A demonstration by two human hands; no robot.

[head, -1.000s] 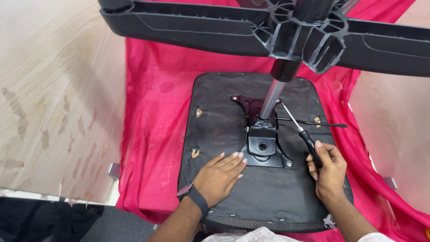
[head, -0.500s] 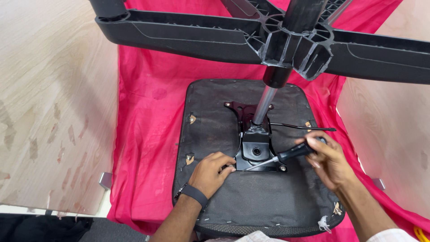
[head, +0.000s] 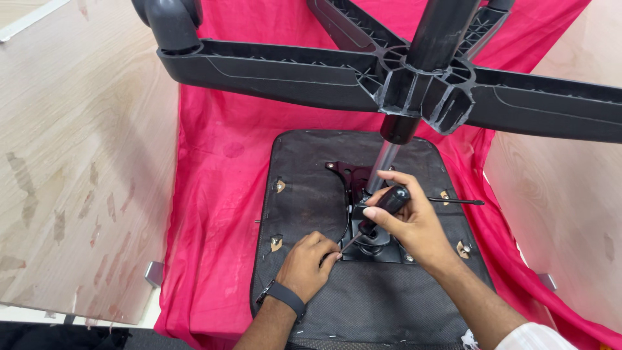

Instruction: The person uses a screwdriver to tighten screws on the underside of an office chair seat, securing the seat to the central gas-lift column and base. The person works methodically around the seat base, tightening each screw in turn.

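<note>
Black-handled screwdriver (head: 382, 206) clamped in the right hand (head: 408, 223), over the upturned seat.
The right grip is closed on the handle; the shaft slants down-left, its tip at the left hand (head: 308, 264), whose fingers are curled together at the edge of the metal seat plate (head: 363, 188). The black seat underside (head: 311, 194) lies on pink cloth (head: 220, 168); the chair base (head: 421, 81) stands above.
</note>
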